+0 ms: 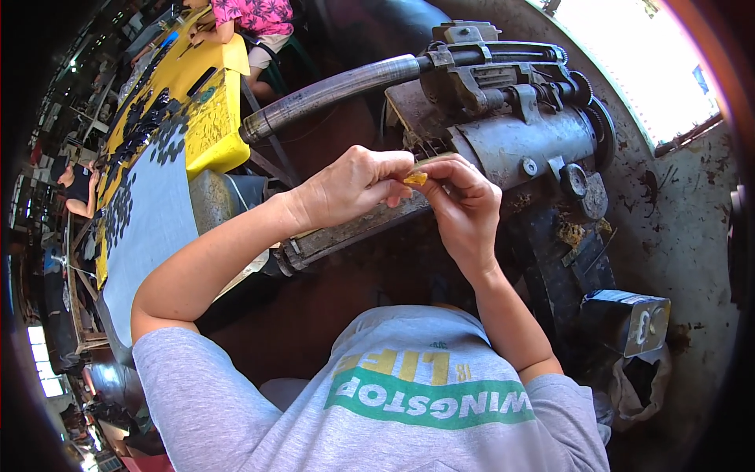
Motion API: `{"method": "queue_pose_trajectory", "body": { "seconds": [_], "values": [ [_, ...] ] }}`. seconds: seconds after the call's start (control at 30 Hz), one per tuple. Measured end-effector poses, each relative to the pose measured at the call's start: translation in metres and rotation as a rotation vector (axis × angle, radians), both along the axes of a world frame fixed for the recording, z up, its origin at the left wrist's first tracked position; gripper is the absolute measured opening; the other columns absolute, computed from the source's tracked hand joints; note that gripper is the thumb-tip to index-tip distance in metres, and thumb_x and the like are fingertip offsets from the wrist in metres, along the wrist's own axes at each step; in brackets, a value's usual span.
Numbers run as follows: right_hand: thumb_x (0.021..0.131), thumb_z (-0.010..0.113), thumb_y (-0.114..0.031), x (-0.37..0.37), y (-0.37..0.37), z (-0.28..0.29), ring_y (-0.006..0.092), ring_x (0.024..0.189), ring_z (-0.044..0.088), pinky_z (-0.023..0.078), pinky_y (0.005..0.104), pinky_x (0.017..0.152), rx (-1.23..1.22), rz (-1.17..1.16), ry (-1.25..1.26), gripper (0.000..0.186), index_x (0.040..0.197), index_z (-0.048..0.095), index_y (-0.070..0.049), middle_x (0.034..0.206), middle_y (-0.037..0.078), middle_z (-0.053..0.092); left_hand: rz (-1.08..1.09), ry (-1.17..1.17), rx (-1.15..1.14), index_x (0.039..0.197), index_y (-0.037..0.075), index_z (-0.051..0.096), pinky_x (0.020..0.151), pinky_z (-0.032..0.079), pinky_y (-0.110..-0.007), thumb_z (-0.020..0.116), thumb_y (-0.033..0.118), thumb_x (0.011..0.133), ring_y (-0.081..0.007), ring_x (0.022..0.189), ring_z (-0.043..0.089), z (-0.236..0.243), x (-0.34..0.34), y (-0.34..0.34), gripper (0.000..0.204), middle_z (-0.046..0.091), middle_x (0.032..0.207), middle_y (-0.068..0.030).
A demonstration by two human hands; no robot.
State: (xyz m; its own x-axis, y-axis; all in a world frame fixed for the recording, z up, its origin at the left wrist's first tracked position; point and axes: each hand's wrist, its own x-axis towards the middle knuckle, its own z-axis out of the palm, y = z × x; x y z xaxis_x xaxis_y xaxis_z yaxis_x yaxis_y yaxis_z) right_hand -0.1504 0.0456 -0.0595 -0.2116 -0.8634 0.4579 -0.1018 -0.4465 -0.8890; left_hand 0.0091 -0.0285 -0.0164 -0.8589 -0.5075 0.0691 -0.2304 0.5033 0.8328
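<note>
Both hands meet in front of me, over the front edge of a worn grey metal machine [523, 145]. My right hand [468, 208] is closed, its thumb and fingers pinching a small amber-yellow piece [416, 178]. My left hand [354, 185] is curled shut right beside it, fingertips at the same piece. A thin pale strip [432, 161] shows along the right fingers; whether it belongs to the yellow piece, I cannot tell. The fingers hide part of what they hold, and its exact kind is unclear.
A long metal cylinder [338, 90] sticks out left from the machine. Beyond it stands a table with yellow sheeting [216, 130] and grey cloth [149, 252] bearing several dark pieces. A person in a pink shirt [255, 14] sits there. A metal can [629, 322] stands at right.
</note>
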Motion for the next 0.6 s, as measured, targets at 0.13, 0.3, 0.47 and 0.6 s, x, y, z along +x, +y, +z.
{"method": "queue_pose_trajectory", "body": {
  "seconds": [0.13, 0.3, 0.47, 0.6],
  "values": [
    [0.078, 0.065, 0.006, 0.003, 0.0, -0.001, 0.0109, 0.069, 0.059, 0.046, 0.0238, 0.063, 0.006, 0.028, -0.019, 0.007, 0.083, 0.065, 0.003, 0.076, 0.006, 0.062, 0.021, -0.019, 0.028, 0.086, -0.003, 0.053, 0.067, 0.047, -0.025, 0.054, 0.0, 0.086, -0.0075, 0.069, 0.055, 0.003, 0.004, 0.003, 0.003, 0.055, 0.069, -0.0051],
    [0.077, 0.065, 0.005, 0.004, 0.0, -0.002, 0.013, 0.072, 0.061, 0.048, 0.0244, 0.065, 0.011, 0.037, -0.013, 0.007, 0.084, 0.065, 0.002, 0.076, 0.006, 0.063, 0.065, -0.032, 0.118, 0.085, -0.002, 0.054, 0.068, 0.047, -0.024, 0.053, 0.001, 0.089, -0.0069, 0.071, 0.054, 0.004, 0.007, 0.005, 0.005, 0.055, 0.071, -0.0028],
    [0.075, 0.066, 0.006, -0.007, 0.0, 0.006, 0.0171, 0.078, 0.062, 0.05, 0.0276, 0.068, 0.051, 0.116, 0.123, 0.025, 0.098, 0.068, -0.002, 0.09, 0.009, 0.063, 0.161, 0.06, 0.306, 0.086, 0.0, 0.055, 0.069, 0.047, -0.023, 0.053, 0.004, 0.091, -0.0063, 0.073, 0.055, -0.003, 0.005, 0.003, 0.007, 0.057, 0.075, -0.0011],
    [0.071, 0.071, 0.004, -0.021, 0.009, 0.012, 0.023, 0.085, 0.062, 0.05, 0.0302, 0.072, 0.081, -0.097, 0.359, 0.036, 0.106, 0.067, -0.004, 0.098, 0.012, 0.06, 0.186, 0.077, 0.334, 0.088, 0.001, 0.055, 0.069, 0.047, -0.022, 0.056, 0.006, 0.091, -0.0053, 0.073, 0.055, -0.006, 0.008, 0.004, 0.006, 0.058, 0.076, -0.001]
  ]
}}
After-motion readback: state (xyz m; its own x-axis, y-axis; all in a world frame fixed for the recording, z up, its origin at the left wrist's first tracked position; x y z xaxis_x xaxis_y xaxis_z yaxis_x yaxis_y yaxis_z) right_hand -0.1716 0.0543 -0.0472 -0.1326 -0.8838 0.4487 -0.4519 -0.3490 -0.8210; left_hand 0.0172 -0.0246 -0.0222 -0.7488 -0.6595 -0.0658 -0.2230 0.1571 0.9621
